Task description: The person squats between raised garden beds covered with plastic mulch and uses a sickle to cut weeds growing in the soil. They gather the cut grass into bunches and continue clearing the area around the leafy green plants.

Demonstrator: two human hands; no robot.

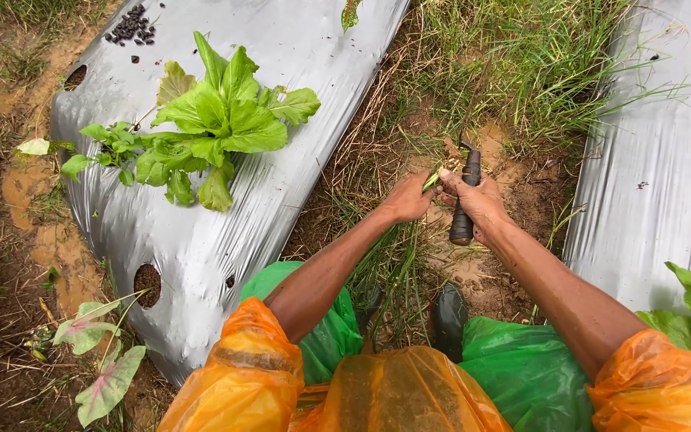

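Note:
My right hand (481, 204) is closed around the black handle of a hand tool (464, 220), whose head points into the muddy soil between two beds. My left hand (408, 198) is just to its left, fingers pinched on a tuft of grass stalks (433, 178) near the tool's head. Both arms come out of orange plastic raincoat sleeves (237, 372). I am crouched, with green plastic over my knees and a dark boot (448, 314) below my hands.
A silver plastic-covered bed (201, 240) lies to the left with a leafy green plant (217, 128), planting holes (147, 284) and scattered dark pellets (131, 28). Another silver bed (657, 184) is on the right. Tall grass (521, 64) grows ahead; muddy puddles lie at far left.

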